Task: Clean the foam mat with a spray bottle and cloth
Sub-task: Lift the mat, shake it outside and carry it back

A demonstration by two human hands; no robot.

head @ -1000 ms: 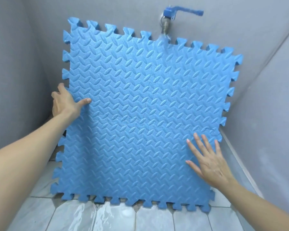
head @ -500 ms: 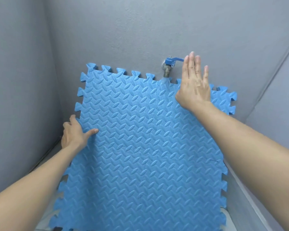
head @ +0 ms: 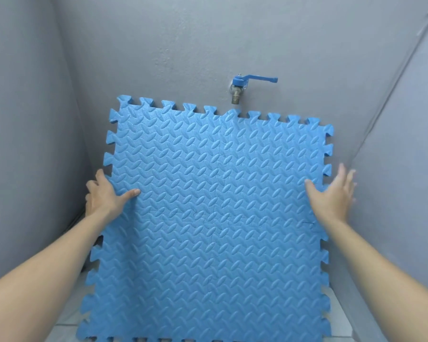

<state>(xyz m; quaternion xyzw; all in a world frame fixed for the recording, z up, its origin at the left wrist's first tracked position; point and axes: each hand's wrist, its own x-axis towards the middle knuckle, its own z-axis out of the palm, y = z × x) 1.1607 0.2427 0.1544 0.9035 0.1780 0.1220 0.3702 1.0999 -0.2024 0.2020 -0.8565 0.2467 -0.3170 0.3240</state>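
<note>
Upright, the foam mat (head: pixel 215 218) stands between both hands, under the tap (head: pixel 237 91).
At the mat's left edge the left hand (head: pixel 104 196) grips it, thumb on the front face; the right hand (head: pixel 331 193), fingers spread and blurred, sits at the right edge, contact unclear. Both hands flank it about evenly. No spray bottle or cloth shows, and the mat's bottom edge is cut off.

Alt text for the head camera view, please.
A blue foam mat stands upright against a grey wall under a blue-handled tap. The left hand grips its left edge; the right hand is open at its right edge.
</note>
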